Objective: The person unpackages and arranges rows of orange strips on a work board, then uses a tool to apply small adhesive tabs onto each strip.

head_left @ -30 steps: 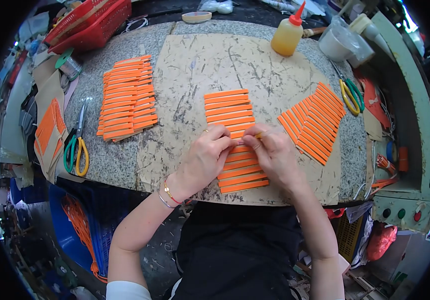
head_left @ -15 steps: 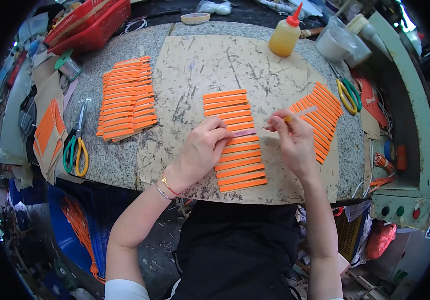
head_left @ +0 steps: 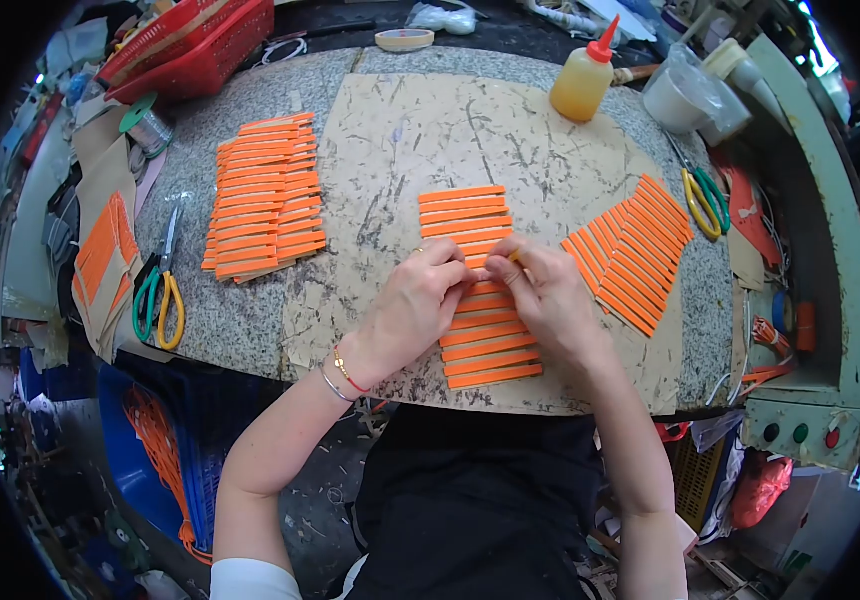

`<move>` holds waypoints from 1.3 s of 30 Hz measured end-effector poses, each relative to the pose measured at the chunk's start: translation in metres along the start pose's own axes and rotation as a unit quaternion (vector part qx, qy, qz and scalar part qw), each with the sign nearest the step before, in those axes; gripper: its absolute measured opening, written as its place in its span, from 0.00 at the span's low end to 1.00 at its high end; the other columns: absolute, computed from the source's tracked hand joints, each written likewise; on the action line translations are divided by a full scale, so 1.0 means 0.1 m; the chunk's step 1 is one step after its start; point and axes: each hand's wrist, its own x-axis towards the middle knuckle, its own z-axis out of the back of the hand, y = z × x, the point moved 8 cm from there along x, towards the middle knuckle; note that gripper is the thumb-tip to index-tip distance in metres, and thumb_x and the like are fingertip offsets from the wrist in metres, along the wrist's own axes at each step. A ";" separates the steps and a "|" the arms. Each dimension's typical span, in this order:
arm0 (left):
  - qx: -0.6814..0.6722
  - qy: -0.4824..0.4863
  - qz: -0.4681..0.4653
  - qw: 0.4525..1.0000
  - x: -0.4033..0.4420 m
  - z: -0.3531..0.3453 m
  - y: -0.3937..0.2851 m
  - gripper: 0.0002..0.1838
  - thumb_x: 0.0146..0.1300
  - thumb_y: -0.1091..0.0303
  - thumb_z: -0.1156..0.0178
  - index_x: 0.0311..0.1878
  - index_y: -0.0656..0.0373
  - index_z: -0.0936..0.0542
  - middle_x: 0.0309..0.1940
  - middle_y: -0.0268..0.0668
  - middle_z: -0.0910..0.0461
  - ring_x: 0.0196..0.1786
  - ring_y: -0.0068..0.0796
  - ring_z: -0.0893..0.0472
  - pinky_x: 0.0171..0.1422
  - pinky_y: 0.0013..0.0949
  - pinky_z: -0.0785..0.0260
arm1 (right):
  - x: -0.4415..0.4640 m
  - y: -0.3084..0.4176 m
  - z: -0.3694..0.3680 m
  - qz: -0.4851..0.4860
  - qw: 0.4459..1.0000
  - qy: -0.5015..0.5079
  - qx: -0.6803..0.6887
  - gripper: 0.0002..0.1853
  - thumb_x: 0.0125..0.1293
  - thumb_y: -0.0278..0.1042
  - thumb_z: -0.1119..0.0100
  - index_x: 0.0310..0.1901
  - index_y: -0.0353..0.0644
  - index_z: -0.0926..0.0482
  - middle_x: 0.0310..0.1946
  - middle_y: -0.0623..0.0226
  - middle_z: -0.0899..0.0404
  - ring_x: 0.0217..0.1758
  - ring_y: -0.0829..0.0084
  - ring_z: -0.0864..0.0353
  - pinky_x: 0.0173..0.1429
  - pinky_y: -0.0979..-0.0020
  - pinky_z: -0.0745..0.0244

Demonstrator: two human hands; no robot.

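Via the head feed I log one orange-striped panel, flat and ribbed, near the middle of one scuffed brown sheet. Left hand: fingertips pressed onto the panel; whether they pinch anything, I cannot tell. Right hand: thumb and forefinger pressed together just beside, their contents hidden. Right: two overlapping striped panels, fanned. Left: one striped stack (layers uncountable from here) on speckled stone-like worktop. One translucent squeeze bottle, red-tipped.
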 end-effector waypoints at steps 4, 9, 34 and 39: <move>-0.079 -0.009 0.045 0.996 0.04 0.07 0.14 0.06 0.58 0.81 0.35 0.39 0.65 0.14 0.35 0.38 0.20 0.33 0.34 0.19 0.38 0.32 0.26 | -0.05 -0.23 0.25 -0.086 0.985 -0.090 0.121 0.08 0.74 0.28 0.46 0.41 0.32 0.22 0.30 0.63 0.18 0.35 0.72 0.16 0.41 0.72 0.24; -0.030 0.005 0.012 0.999 0.12 0.06 0.13 0.07 0.58 0.82 0.35 0.39 0.64 0.14 0.34 0.39 0.21 0.32 0.34 0.20 0.38 0.32 0.27 | -0.03 -0.26 0.50 -0.088 0.986 -0.118 0.078 0.08 0.74 0.28 0.46 0.41 0.32 0.22 0.29 0.62 0.18 0.34 0.74 0.16 0.42 0.74 0.23; -0.019 -0.005 0.002 1.000 0.17 0.08 0.22 0.07 0.57 0.81 0.34 0.39 0.63 0.14 0.35 0.39 0.20 0.33 0.35 0.19 0.38 0.33 0.26 | 0.14 -0.26 0.39 -0.053 0.992 -0.103 0.059 0.08 0.73 0.28 0.44 0.40 0.30 0.21 0.29 0.58 0.18 0.33 0.69 0.15 0.39 0.69 0.24; -0.008 -0.012 -0.007 1.000 0.19 0.07 0.20 0.06 0.57 0.80 0.34 0.38 0.63 0.14 0.35 0.40 0.20 0.33 0.37 0.19 0.38 0.35 0.26 | 0.17 -0.22 0.15 -0.066 0.997 -0.035 0.001 0.07 0.71 0.27 0.43 0.40 0.30 0.22 0.29 0.51 0.20 0.31 0.59 0.18 0.37 0.64 0.26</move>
